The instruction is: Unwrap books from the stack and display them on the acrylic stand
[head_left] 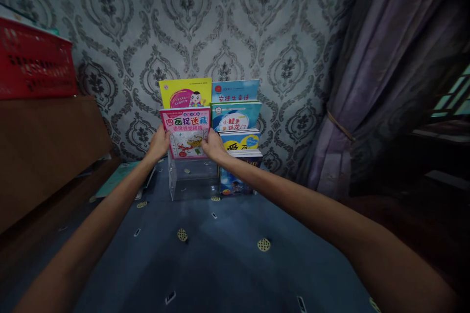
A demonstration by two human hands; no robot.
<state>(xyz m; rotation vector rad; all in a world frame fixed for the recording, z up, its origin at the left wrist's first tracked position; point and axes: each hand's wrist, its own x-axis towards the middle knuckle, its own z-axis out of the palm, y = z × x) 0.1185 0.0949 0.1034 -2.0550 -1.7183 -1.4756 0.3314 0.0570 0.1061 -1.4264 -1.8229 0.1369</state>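
Note:
A pink picture book [185,129] stands upright between my two hands, in the left column of a clear plastic book rack [194,178]. My left hand [158,144] grips its left edge, and my right hand [215,145] grips the right edge with the thumb on the cover. Behind it rises a yellow book [185,89]. Beside these, the rack's right column holds a light blue book [235,89], a teal book [237,116], a blue and yellow book [253,141] and dark blue books [237,181] in front. Through the clear plastic below the pink book, the blue cloth shows.
The rack stands on a blue patterned cloth [220,264] against a papered wall [235,19]. Left are a brown box [47,151] with a red basket [36,61] on top, and a green book [119,178] lying flat. A tied purple curtain [352,98] hangs at right.

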